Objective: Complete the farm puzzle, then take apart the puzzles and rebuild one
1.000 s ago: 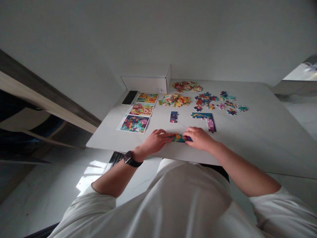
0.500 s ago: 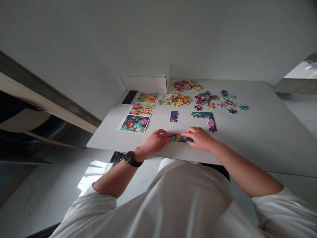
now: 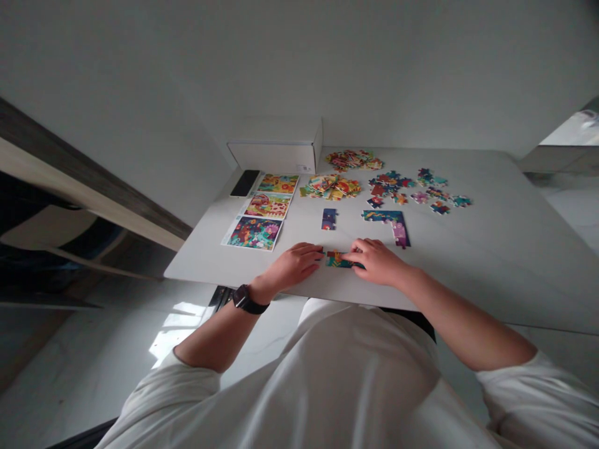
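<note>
A short strip of joined puzzle pieces point(image 3: 337, 259) lies near the front edge of the white table point(image 3: 491, 249). My left hand point(image 3: 292, 265), with a black watch on its wrist, rests just left of the strip, fingers curled down, fingertips at its left end. My right hand point(image 3: 379, 260) presses its fingertips on the strip's right end. Farther back lie a small blue joined bit point(image 3: 329, 219) and an L-shaped joined section point(image 3: 390, 223).
Loose puzzle pieces lie in heaps at the back: an orange pile point(image 3: 331, 186), a reddish pile point(image 3: 354, 161) and scattered blue pieces point(image 3: 414, 189). Three picture cards point(image 3: 266, 210), a black phone point(image 3: 244, 183) and a white box point(image 3: 276, 149) stand at the left back.
My left hand has slid slightly left, so more of the strip's left end shows. My right hand stays on the strip.
</note>
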Tool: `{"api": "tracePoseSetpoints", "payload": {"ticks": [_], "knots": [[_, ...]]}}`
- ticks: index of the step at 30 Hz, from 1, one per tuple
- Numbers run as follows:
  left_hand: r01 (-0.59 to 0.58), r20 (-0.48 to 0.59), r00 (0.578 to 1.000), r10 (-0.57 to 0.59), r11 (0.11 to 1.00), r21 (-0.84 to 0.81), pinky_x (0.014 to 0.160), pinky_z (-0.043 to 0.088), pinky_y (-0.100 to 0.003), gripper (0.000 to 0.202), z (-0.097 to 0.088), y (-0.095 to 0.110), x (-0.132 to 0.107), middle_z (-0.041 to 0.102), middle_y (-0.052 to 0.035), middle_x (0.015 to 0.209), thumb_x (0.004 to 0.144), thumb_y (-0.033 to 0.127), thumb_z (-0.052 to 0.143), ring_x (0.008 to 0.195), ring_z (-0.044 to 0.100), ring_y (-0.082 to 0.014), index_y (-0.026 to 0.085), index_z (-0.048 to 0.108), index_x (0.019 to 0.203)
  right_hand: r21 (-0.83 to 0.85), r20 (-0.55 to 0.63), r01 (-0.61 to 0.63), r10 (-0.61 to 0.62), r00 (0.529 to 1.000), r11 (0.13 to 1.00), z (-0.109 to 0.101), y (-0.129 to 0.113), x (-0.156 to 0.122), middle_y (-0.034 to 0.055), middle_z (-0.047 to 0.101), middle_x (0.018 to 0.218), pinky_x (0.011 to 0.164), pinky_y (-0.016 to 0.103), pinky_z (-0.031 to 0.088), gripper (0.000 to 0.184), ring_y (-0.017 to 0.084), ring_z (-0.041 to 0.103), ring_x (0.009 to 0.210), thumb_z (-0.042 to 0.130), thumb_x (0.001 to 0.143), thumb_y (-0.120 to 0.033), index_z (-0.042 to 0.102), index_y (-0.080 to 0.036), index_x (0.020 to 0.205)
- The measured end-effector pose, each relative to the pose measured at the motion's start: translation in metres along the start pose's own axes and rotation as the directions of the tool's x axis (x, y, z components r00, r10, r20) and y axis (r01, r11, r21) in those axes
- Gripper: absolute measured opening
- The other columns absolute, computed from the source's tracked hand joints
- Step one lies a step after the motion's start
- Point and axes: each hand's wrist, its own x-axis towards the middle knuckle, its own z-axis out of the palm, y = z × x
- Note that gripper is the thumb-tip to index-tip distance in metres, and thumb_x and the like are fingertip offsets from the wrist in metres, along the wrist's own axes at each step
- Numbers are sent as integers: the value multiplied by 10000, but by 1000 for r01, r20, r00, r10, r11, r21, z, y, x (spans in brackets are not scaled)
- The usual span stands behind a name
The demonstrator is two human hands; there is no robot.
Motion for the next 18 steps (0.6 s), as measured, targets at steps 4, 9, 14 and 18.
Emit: {"api": "tracePoseSetpoints", "payload": {"ticks": [4, 9, 14, 18], "knots": [[37, 71, 997, -37, 999, 10, 1109, 579, -452, 312, -9, -2, 8, 772, -88, 1316, 1017, 219, 669, 1229, 713, -260, 233, 716, 1326, -9, 4, -7, 7, 1000, 1000, 0, 0, 0, 128, 660, 1259, 1058, 447, 450, 397, 295, 625, 1171, 679, 978, -215, 776, -271, 1359], [41, 92, 995, -44, 999, 28, 1116, 563, -452, 400, -15, -4, 13, 731, -109, 1383, 964, 229, 722, 1269, 695, -274, 230, 685, 1363, -6, -1, -2, 2, 1000, 1000, 1, 1, 1, 126, 659, 1248, 1056, 454, 452, 385, 301, 624, 1174, 677, 982, -225, 779, -277, 1349], [60, 111, 992, -67, 996, 69, 1064, 578, -450, 406, -14, -3, 17, 772, -99, 1258, 944, 177, 703, 1175, 717, -278, 222, 678, 1347, -6, 1, -5, 5, 1000, 1000, 1, 1, 1, 127, 657, 1248, 1049, 451, 454, 357, 301, 624, 1167, 676, 982, -233, 792, -271, 1317], [84, 89, 992, -91, 994, 77, 1003, 593, -420, 428, -14, -2, 18, 775, -89, 1199, 913, 180, 714, 1117, 727, -274, 223, 675, 1337, -3, 6, 0, 0, 1000, 1000, 0, 1, 1, 126, 653, 1246, 1049, 452, 452, 371, 300, 623, 1164, 674, 988, -240, 783, -278, 1341]]}}
